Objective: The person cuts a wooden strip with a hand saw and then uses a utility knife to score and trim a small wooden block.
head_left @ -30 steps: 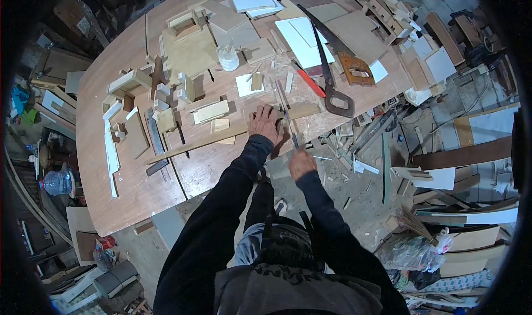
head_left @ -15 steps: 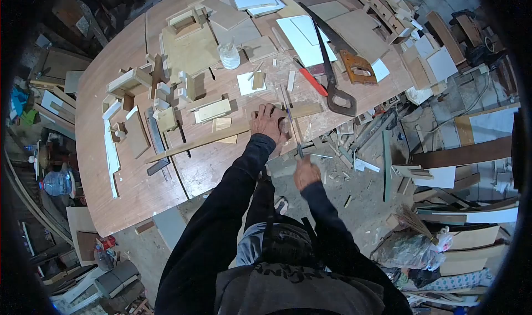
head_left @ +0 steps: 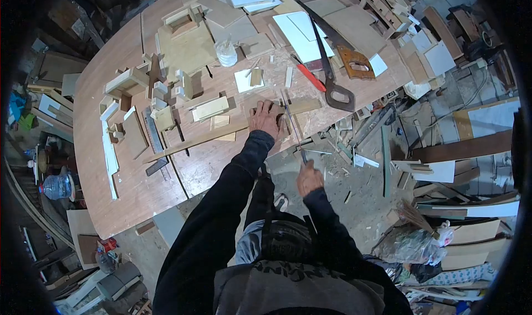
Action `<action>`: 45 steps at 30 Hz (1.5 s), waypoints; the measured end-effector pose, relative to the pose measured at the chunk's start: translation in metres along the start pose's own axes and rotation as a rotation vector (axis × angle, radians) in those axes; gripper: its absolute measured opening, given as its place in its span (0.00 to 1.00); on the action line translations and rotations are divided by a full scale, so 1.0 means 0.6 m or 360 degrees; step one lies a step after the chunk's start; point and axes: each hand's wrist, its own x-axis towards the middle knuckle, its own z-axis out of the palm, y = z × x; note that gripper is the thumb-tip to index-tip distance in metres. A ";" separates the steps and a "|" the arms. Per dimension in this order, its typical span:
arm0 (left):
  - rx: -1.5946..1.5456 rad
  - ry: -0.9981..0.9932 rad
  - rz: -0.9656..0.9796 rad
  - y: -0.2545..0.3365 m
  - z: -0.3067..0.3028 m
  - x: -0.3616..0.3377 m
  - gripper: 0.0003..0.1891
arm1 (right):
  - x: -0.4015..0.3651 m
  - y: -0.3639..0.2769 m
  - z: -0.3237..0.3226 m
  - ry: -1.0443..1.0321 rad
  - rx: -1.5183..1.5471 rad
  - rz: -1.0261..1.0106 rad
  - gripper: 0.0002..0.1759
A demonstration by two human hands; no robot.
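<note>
A long wooden strip (head_left: 204, 138) lies slantwise along the near part of the table. My left hand (head_left: 266, 118) bears down on it, fingers bent over the wood. Just right of those fingers, the thin blade of a narrow saw (head_left: 291, 120) crosses the strip. My right hand (head_left: 310, 179), beyond the table's near edge, is closed around the saw's dark handle. The exact depth of the blade in the wood cannot be made out. Near the strip's right end lie a red-handled tool (head_left: 311, 77) and a large handsaw with a dark handle (head_left: 339, 97).
Another handsaw with a wooden handle (head_left: 356, 65) lies behind. A plastic cup (head_left: 226, 54), a pale wood block (head_left: 210, 109) and small box-like assemblies (head_left: 128, 86) stand on the table (head_left: 94, 165). Offcuts litter the floor at right, beside a plastic bag (head_left: 415, 245).
My right hand has drawn the saw slightly back toward my body. My left hand stays on the strip. The whole view has shifted a little.
</note>
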 end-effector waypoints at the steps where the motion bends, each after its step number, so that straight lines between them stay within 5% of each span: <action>1: 0.0004 0.0051 0.0022 0.000 0.002 0.007 0.19 | 0.030 -0.005 -0.006 0.0013 0.0003 -0.0260 0.16; 2: 0.0006 0.0058 0.0028 0.002 -0.001 0.011 0.19 | 0.052 -0.014 -0.007 0.0022 0.0005 -0.0264 0.16; 4: -0.0024 0.0020 0.0003 0.005 -0.006 0.006 0.18 | 0.070 -0.026 0.002 0.0372 0.0113 -0.0790 0.15; 6: -0.0020 0.0006 -0.0004 0.005 -0.010 0.006 0.18 | 0.040 -0.006 0.010 0.0338 0.0135 -0.0771 0.14; 8: -0.0028 0.0014 -0.0013 0.008 -0.006 0.013 0.17 | -0.006 0.015 0.015 -0.0056 -0.0121 0.0039 0.15; 16: -0.0015 0.0112 0.0057 0.001 0.001 0.004 0.20 | 0.071 -0.003 0.030 0.0336 0.0111 -0.0632 0.11; 18: 0.0003 0.0061 0.0044 -0.001 0.002 0.006 0.20 | 0.011 0.036 0.042 0.0068 -0.0005 -0.0183 0.13; 20: 0.0030 0.0010 0.0026 -0.002 -0.002 0.003 0.21 | -0.038 0.069 0.033 0.0047 -0.0024 -0.0214 0.13; 25: 0.0022 0.0042 0.0011 -0.004 0.008 0.006 0.21 | -0.001 0.009 -0.071 0.0447 0.0130 -0.0083 0.13; 30: 0.0051 -0.0043 0.0059 -0.010 0.004 0.005 0.21 | 0.203 -0.043 -0.094 0.1047 0.0027 -0.0563 0.16; 35: -0.0060 -0.0031 0.0098 -0.025 0.008 -0.003 0.18 | 0.293 -0.092 -0.140 0.0520 -0.0017 -0.0232 0.23; 37: -0.0106 0.0004 0.0133 -0.033 0.008 -0.008 0.17 | 0.310 -0.088 -0.125 0.0998 -0.0700 -0.0381 0.24; 38: -0.0105 0.0006 0.0128 -0.037 0.009 -0.007 0.17 | 0.292 -0.107 -0.143 0.0996 -0.0700 -0.0386 0.24; 40: -0.0078 -0.0011 0.0148 -0.041 0.002 -0.009 0.20 | 0.237 -0.128 -0.175 0.0709 -0.0332 -0.0883 0.21; 42: -0.0093 -0.0043 0.0200 -0.039 -0.014 -0.014 0.22 | 0.237 -0.116 -0.164 0.0703 -0.0513 -0.1128 0.17; 45: -0.0223 -0.0029 0.0200 -0.028 -0.036 -0.017 0.22 | 0.243 -0.125 -0.178 -0.0051 -0.0557 -0.1131 0.18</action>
